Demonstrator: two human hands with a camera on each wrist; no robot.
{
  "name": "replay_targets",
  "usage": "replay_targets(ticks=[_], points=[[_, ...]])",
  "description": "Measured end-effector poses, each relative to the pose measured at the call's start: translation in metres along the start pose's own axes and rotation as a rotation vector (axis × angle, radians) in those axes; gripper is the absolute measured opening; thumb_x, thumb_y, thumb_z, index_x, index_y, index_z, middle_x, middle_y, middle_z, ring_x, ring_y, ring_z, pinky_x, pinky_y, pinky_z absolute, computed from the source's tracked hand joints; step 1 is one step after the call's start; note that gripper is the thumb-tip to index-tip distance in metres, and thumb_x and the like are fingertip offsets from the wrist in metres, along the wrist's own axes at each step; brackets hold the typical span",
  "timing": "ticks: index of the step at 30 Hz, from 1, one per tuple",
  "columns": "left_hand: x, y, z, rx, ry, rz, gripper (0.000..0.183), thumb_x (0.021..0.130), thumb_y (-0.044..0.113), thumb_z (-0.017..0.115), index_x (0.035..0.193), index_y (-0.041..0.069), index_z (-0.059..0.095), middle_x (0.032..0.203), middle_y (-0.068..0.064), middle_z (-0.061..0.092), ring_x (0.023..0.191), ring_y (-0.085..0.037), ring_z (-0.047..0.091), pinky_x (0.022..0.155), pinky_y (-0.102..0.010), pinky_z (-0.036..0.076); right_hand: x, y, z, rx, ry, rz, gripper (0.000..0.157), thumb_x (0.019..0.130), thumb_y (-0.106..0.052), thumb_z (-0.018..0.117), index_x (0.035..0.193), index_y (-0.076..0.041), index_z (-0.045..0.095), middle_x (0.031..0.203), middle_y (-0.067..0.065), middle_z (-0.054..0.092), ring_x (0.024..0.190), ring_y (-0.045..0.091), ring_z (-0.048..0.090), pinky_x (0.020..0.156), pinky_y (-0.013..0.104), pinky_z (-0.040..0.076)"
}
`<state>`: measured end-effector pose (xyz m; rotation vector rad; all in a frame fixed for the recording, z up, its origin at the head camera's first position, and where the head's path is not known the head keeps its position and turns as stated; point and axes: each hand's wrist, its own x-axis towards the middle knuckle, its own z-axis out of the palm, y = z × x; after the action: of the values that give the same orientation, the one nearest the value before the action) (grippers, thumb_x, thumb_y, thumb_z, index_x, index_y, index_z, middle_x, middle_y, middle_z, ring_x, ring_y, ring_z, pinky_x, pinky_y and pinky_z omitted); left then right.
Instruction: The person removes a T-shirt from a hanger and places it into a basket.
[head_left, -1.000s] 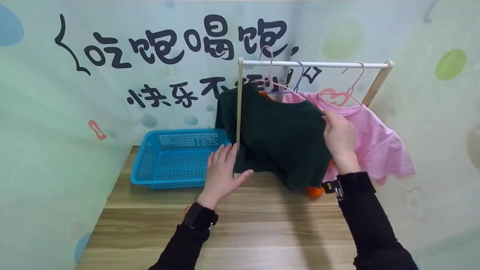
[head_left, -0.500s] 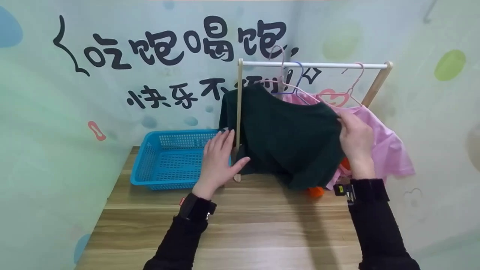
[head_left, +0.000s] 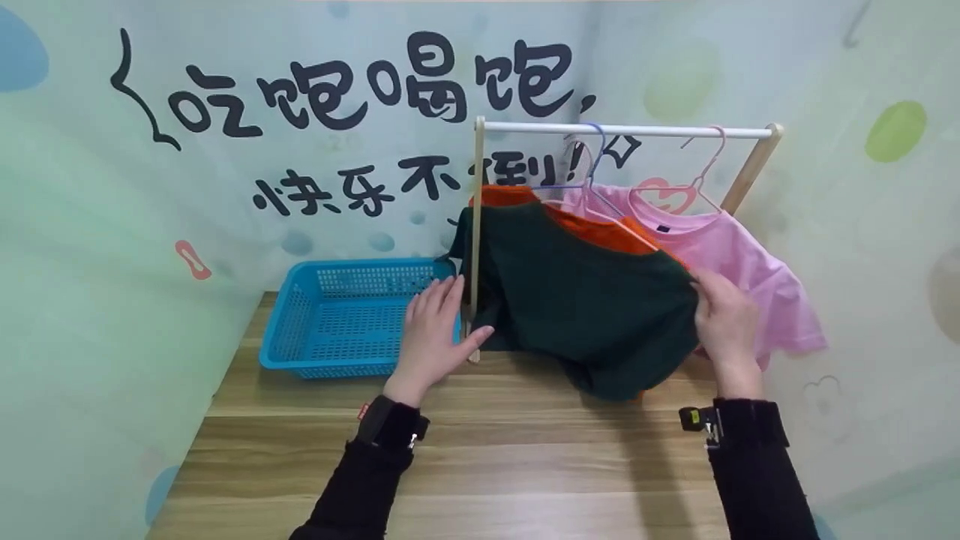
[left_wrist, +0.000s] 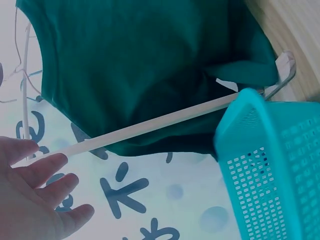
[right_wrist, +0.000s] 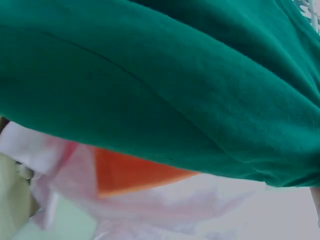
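Observation:
A dark green T-shirt (head_left: pixel 600 315) hangs on a pink hanger (head_left: pixel 637 238) in front of the other clothes, its hook lower than the rack's white rod (head_left: pixel 637 130). My right hand (head_left: pixel 727 322) pinches the shirt at its right shoulder; the green cloth fills most of the right wrist view. Fingers spread, my left hand (head_left: pixel 431 334) is beside the rack's left wooden upright (head_left: pixel 477 247), overlapping the basket in the head view. In the left wrist view, the straight fingers (left_wrist: pixel 60 187) of that hand show at the lower left, holding nothing.
Behind the green shirt, an orange garment (head_left: pixel 592 225) hangs from a blue hanger (head_left: pixel 600 154). A pink shirt (head_left: pixel 784 292) hangs at the rod's right. The blue plastic basket (head_left: pixel 322 369) stands left of the rack on the wooden table (head_left: pixel 450 465).
My right hand has moved right and down with the green shirt. The pink hanger's hook has dropped from above the rod to below it, uncovering more orange cloth. The left hand shifted slightly.

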<state>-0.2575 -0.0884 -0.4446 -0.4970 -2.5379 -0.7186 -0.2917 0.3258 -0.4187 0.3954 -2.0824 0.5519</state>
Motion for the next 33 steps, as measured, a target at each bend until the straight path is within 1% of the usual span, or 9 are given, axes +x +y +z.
replay_targets(ticks=[5, 9, 13, 14, 16, 18, 20, 26, 33], points=[[-0.002, -0.002, 0.005, 0.0, -0.009, -0.003, 0.082, 0.092, 0.057, 0.06, 0.152, 0.004, 0.037, 0.151, -0.02, 0.04, 0.141, -0.038, 0.031, 0.115, -0.057, 0.02, -0.019, 0.009, -0.003, -0.015, 0.01, -0.016, 0.015, 0.089, 0.008, 0.062, 0.102, 0.004, 0.068, 0.097, 0.023, 0.069, 0.089, 0.041, 0.066, 0.077, 0.05, 0.049], [-0.005, -0.003, 0.007, -0.01, -0.025, -0.019, 0.082, 0.093, 0.056, 0.06, 0.152, 0.005, 0.037, 0.152, -0.02, 0.04, 0.142, -0.037, 0.03, 0.115, -0.057, 0.019, -0.033, 0.014, -0.005, -0.036, 0.025, -0.003, 0.018, 0.087, 0.009, 0.063, 0.103, 0.002, 0.068, 0.098, 0.021, 0.07, 0.087, 0.041, 0.066, 0.075, 0.049, 0.05], [-0.008, -0.004, 0.01, -0.012, -0.023, -0.023, 0.081, 0.093, 0.055, 0.06, 0.152, 0.005, 0.037, 0.151, -0.019, 0.041, 0.141, -0.037, 0.031, 0.115, -0.056, 0.019, -0.044, 0.019, -0.007, -0.07, 0.027, 0.011, 0.017, 0.089, 0.006, 0.064, 0.104, 0.001, 0.07, 0.099, 0.019, 0.071, 0.085, 0.04, 0.067, 0.072, 0.047, 0.051], [-0.008, -0.005, 0.011, -0.011, -0.019, -0.02, 0.081, 0.093, 0.055, 0.06, 0.151, 0.005, 0.038, 0.151, -0.02, 0.041, 0.141, -0.038, 0.032, 0.114, -0.057, 0.02, -0.047, 0.02, -0.007, -0.068, 0.032, 0.012, 0.016, 0.089, 0.006, 0.064, 0.103, 0.001, 0.07, 0.099, 0.019, 0.071, 0.085, 0.04, 0.067, 0.075, 0.04, 0.053], [-0.009, -0.006, 0.013, -0.015, -0.014, -0.015, 0.08, 0.092, 0.055, 0.061, 0.151, 0.005, 0.038, 0.15, -0.02, 0.042, 0.14, -0.038, 0.033, 0.114, -0.057, 0.021, -0.052, 0.024, -0.006, -0.057, 0.047, 0.008, 0.016, 0.089, 0.007, 0.064, 0.102, 0.0, 0.07, 0.097, 0.018, 0.071, 0.083, 0.039, 0.067, 0.081, 0.025, 0.051], [-0.01, -0.007, 0.015, -0.019, -0.01, -0.008, 0.08, 0.092, 0.055, 0.061, 0.151, 0.004, 0.039, 0.149, -0.021, 0.043, 0.139, -0.038, 0.034, 0.114, -0.057, 0.022, -0.057, 0.028, -0.005, -0.03, 0.066, -0.002, 0.017, 0.088, 0.009, 0.063, 0.101, 0.001, 0.07, 0.095, 0.018, 0.071, 0.082, 0.038, 0.067, 0.087, 0.011, 0.043], [-0.011, -0.008, 0.017, -0.024, -0.008, -0.003, 0.08, 0.092, 0.054, 0.061, 0.15, 0.004, 0.039, 0.148, -0.022, 0.043, 0.139, -0.039, 0.034, 0.113, -0.058, 0.022, -0.062, 0.031, -0.006, 0.004, 0.08, -0.016, 0.019, 0.086, 0.012, 0.063, 0.1, 0.002, 0.07, 0.093, 0.018, 0.071, 0.08, 0.038, 0.066, 0.091, 0.002, 0.031], [-0.011, -0.005, 0.019, -0.02, -0.023, -0.019, 0.08, 0.093, 0.054, 0.061, 0.151, 0.005, 0.038, 0.151, -0.02, 0.041, 0.14, -0.037, 0.033, 0.115, -0.056, 0.02, -0.074, 0.039, -0.008, 0.055, 0.067, -0.053, 0.02, 0.082, 0.016, 0.062, 0.098, 0.004, 0.068, 0.09, 0.021, 0.069, 0.077, 0.039, 0.063, 0.094, 0.003, 0.031], [-0.009, 0.001, 0.018, -0.04, -0.034, -0.034, 0.082, 0.092, 0.056, 0.061, 0.152, 0.006, 0.036, 0.153, -0.018, 0.038, 0.141, -0.035, 0.031, 0.116, -0.055, 0.018, -0.082, 0.044, -0.009, 0.063, 0.05, -0.098, 0.016, 0.085, 0.01, 0.061, 0.098, 0.003, 0.068, 0.089, 0.021, 0.069, 0.076, 0.04, 0.062, 0.096, 0.003, 0.03]])
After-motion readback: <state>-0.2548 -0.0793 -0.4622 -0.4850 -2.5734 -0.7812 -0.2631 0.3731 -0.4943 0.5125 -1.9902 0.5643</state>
